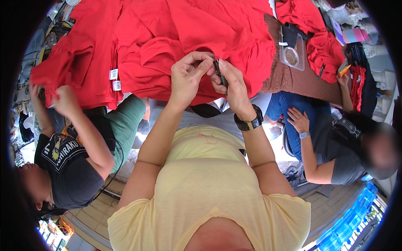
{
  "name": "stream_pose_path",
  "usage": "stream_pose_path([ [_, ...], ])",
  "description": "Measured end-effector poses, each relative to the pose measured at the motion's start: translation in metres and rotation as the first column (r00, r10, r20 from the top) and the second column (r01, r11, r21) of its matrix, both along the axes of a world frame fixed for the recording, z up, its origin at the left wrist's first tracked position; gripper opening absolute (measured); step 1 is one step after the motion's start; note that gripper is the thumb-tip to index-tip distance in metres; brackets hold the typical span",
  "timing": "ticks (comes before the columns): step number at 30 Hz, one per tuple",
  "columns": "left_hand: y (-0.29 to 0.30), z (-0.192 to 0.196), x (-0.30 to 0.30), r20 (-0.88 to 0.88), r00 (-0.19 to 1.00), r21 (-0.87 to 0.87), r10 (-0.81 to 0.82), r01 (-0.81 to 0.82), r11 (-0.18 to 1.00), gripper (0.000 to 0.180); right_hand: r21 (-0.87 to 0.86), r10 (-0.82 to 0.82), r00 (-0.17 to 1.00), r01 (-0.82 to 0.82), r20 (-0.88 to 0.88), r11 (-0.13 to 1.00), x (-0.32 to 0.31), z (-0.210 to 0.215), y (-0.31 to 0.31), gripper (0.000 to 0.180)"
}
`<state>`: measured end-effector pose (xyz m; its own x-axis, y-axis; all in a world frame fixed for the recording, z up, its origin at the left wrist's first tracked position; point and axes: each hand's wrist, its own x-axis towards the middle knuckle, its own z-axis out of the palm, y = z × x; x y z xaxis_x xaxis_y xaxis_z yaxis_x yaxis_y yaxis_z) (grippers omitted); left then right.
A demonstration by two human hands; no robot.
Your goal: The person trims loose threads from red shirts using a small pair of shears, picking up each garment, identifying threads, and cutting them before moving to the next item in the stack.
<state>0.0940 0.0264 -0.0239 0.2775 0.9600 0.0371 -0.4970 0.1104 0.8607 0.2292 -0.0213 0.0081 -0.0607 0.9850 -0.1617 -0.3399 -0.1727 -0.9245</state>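
Over the work table, my left hand (188, 79) is closed, its thumb and forefinger pinching the edge of a red garment (197, 29). Any thread between those fingertips is too small to make out. A pair of small dark thread snips (220, 73) is in my right hand (234, 85), tips pointing away from me and close to my left fingertips. The right fingers wrap round the snips, and a dark watch is on that wrist. Loose red threads (205, 138) lie on my yellow shirt.
More red garments (83, 54) with white tags pile up at left, where a co-worker's blurred hands (65, 100) handle them. At right, a clear plastic box (292, 54) sits on brown knit fabric (305, 81). Another co-worker there holds an orange-handled tool (344, 70).
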Motion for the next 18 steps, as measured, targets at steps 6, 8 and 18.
stream_pose_path([
  [6, -0.002, 0.005, 0.001, -0.045, 0.999, 0.105, 0.0, 0.005, 0.994, 0.004, -0.009, -0.083, 0.996, 0.083, -0.031, 0.997, -0.001, -0.007, 0.0, 0.038],
  [8, -0.001, 0.004, 0.002, -0.083, 0.996, 0.147, 0.014, -0.001, 0.989, 0.003, -0.032, -0.081, 0.996, 0.079, -0.048, 0.996, 0.0, -0.009, 0.0, 0.037],
  [18, -0.016, 0.001, 0.001, -0.243, 0.93, 0.332, 0.277, -0.188, 0.924, 0.007, -0.125, 0.106, 0.993, -0.098, 0.056, 0.987, 0.02, 0.001, 0.001, 0.049],
])
